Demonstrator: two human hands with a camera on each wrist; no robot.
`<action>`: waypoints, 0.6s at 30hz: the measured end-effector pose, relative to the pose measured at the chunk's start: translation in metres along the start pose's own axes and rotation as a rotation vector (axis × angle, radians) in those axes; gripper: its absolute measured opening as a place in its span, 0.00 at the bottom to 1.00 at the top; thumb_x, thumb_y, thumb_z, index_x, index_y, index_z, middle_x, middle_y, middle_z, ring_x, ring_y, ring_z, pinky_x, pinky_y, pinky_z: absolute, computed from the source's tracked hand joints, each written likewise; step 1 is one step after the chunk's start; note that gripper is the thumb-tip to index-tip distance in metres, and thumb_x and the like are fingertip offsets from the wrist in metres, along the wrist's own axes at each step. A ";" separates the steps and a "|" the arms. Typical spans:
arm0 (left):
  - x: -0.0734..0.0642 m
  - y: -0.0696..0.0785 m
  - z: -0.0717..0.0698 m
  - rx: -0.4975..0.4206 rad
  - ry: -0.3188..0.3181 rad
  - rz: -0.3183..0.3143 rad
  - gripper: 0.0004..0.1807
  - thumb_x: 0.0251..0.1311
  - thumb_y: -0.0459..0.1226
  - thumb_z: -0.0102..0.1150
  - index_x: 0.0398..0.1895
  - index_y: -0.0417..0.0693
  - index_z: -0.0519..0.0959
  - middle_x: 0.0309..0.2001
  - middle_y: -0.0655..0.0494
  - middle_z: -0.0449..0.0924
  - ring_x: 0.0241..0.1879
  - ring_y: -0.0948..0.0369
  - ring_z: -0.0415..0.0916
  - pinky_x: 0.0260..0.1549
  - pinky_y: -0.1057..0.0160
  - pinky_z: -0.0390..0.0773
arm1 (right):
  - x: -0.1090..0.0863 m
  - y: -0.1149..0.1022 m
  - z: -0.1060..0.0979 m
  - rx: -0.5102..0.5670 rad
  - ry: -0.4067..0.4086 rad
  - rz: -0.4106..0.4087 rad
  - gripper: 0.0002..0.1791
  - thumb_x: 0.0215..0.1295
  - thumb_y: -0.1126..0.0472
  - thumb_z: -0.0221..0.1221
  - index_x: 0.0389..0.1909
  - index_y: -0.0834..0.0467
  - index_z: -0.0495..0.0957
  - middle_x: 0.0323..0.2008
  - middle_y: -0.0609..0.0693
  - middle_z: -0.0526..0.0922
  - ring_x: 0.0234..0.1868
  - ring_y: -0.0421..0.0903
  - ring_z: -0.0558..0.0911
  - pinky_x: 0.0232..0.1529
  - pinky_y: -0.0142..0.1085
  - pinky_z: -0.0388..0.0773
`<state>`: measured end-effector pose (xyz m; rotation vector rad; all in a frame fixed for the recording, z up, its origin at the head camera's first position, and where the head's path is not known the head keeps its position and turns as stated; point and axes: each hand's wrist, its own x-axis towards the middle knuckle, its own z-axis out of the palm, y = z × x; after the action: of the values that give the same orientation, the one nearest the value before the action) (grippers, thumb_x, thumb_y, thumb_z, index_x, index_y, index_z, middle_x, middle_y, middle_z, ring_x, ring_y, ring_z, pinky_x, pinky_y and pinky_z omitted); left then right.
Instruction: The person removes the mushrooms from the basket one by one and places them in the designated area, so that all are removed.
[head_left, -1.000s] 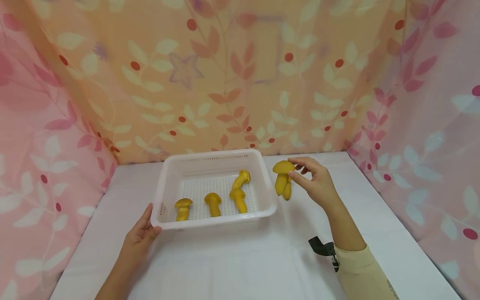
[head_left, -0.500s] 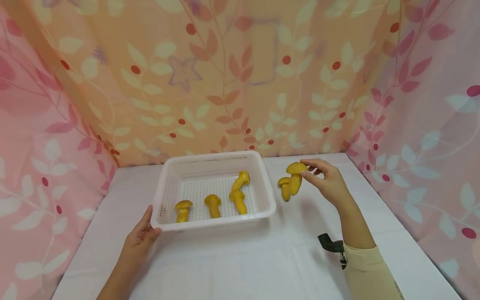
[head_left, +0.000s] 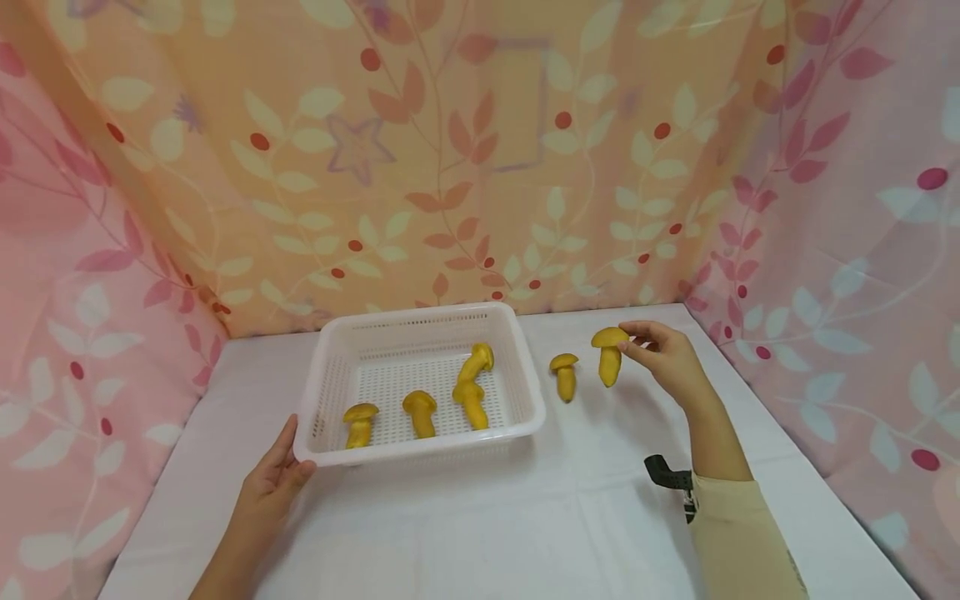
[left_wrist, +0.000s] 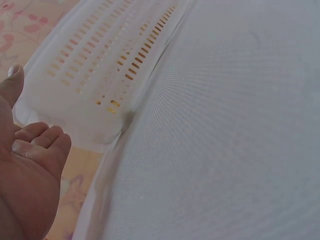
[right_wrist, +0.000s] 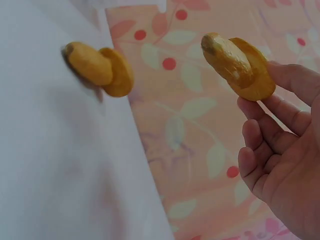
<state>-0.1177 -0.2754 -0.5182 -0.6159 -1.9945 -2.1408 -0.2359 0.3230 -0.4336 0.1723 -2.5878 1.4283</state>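
A yellow toy-like mushroom point(head_left: 609, 357) hangs stem down from my right hand point(head_left: 667, 358), its cap pinched between thumb and fingertips. The right wrist view shows the same mushroom point(right_wrist: 232, 67) from below, with a dark stem tip. To its left, a smaller yellow mushroom point(head_left: 565, 377) stands apart between that hand and the white plastic basket point(head_left: 420, 454). My left hand point(head_left: 264, 492) grips the basket's near left corner, thumb at the front and a finger along the side. Inside the basket lie several yellow mushrooms point(head_left: 360, 423), two of them end to end at the right.
White cloth point(head_left: 480, 533) covers the table. Patterned curtains point(head_left: 450, 167) rise along the back and both sides. A black wrist mount point(head_left: 666, 475) sticks out from the right sleeve point(head_left: 738, 533). The perforated basket wall point(left_wrist: 115, 55) fills the upper left wrist view.
My right hand has moved right with its mushroom, away from the basket. The smaller mushroom, partly covered before, now shows fully. My left hand stays at the basket corner.
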 end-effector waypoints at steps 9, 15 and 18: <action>-0.001 0.004 -0.001 0.033 0.014 -0.011 0.39 0.70 0.17 0.48 0.79 0.30 0.43 0.72 0.71 0.68 0.65 0.73 0.72 0.59 0.77 0.75 | 0.012 0.035 0.009 0.032 0.028 0.065 0.25 0.72 0.52 0.65 0.63 0.61 0.80 0.54 0.58 0.84 0.47 0.40 0.75 0.41 0.22 0.76; -0.002 0.002 0.000 0.046 0.015 -0.010 0.39 0.70 0.17 0.48 0.80 0.31 0.44 0.71 0.72 0.70 0.63 0.74 0.74 0.58 0.78 0.76 | 0.010 0.049 0.010 0.000 0.011 0.129 0.27 0.73 0.50 0.63 0.65 0.62 0.78 0.62 0.62 0.80 0.52 0.44 0.74 0.45 0.18 0.74; -0.001 0.001 0.000 0.028 0.010 -0.017 0.39 0.70 0.17 0.48 0.80 0.33 0.44 0.72 0.73 0.68 0.64 0.74 0.73 0.58 0.77 0.76 | 0.009 0.060 0.011 0.034 -0.009 0.163 0.28 0.74 0.51 0.62 0.68 0.62 0.75 0.64 0.63 0.79 0.54 0.43 0.75 0.46 0.16 0.73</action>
<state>-0.1161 -0.2756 -0.5180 -0.5843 -2.0283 -2.1169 -0.2572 0.3454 -0.4867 -0.0295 -2.6385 1.5287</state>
